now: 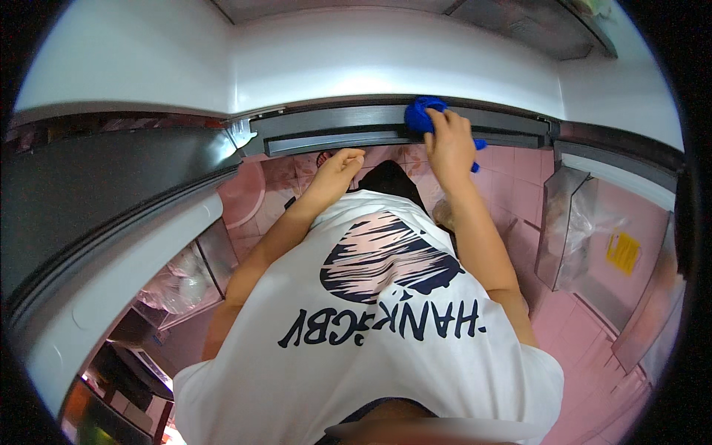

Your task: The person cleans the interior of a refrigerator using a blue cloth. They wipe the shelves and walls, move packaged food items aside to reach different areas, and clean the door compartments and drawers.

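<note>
The right hand (449, 144) is pressing a blue cloth (420, 115) against the far grey ledge (334, 122). The left hand (341, 165) is hanging loosely curled, holding nothing. A yellow rectangular label (623, 252) is showing at right.

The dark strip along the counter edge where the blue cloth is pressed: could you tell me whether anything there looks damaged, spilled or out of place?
Nothing stands out. The right hand presses a bunched blue cloth on the dark strip, which shows no spill or break. The left hand hangs below the strip, holding nothing.
</note>
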Tool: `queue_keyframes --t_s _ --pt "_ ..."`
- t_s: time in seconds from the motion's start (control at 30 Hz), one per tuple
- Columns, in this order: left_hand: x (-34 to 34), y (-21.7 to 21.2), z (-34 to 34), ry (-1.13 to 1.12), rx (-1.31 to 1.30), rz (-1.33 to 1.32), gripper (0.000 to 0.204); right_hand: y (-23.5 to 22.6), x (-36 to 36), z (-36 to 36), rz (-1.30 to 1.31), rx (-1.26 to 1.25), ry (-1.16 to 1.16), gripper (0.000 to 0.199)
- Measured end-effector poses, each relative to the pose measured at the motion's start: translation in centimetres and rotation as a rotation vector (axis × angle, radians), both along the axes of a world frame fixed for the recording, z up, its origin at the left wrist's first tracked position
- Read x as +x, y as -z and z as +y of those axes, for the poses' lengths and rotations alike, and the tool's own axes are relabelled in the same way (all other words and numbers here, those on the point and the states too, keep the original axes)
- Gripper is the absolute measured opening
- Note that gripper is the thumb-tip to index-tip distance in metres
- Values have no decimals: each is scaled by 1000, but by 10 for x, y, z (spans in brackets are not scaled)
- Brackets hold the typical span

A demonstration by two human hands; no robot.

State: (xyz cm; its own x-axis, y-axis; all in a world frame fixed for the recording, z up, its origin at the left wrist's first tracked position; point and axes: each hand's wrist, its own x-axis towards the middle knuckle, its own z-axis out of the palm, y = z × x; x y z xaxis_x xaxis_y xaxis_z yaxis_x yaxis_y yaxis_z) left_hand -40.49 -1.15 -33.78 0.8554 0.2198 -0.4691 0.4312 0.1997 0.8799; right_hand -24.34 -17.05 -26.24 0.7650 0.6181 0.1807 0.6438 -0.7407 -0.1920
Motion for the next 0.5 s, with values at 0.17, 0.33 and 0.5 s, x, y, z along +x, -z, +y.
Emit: queue_keyframes --t_s 0.17,0.33,0.5 --pt "-1 4 6 47 -28 46 35 10 -30 47 133 51 -130 46" --pt "-10 13 6 55 164 -8 30 15 -53 88 452 228 -597 40" --pt "-20 3 0 -11 101 20 34 -6 -39 65 555 147 -662 39"
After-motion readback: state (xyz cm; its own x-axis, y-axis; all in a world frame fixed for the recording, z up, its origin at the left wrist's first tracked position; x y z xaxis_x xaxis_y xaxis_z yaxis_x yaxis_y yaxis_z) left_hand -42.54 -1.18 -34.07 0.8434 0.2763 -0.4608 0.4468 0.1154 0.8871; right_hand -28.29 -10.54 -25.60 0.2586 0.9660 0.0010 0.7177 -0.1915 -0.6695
